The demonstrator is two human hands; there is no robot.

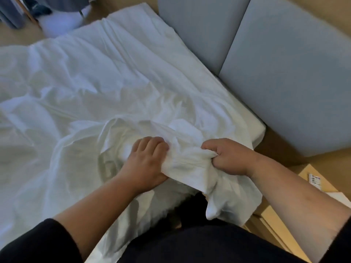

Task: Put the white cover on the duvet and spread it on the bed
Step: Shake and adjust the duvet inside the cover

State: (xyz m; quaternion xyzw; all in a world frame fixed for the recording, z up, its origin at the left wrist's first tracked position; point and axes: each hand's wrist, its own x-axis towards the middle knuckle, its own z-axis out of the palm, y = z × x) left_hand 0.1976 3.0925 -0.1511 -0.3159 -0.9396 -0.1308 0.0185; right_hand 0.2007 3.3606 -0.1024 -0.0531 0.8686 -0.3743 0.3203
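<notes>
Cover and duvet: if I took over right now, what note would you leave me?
Left hand grips a bunched fold of the white cover at the near corner of the bed.
Right hand grips the same bunch, beside the left.
White bedding lies rumpled over the rest of the bed; I cannot tell duvet from cover there.
Done: the cover is on the bed, corner gathered.
Left: finish fitting this corner, then spread it all flat.

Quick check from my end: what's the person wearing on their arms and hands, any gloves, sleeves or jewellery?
Both the left hand and right hand are bare: no gloves, rings or watch visible. Forearms are uncovered; black sleeves are pushed up towards the elbows.
</notes>
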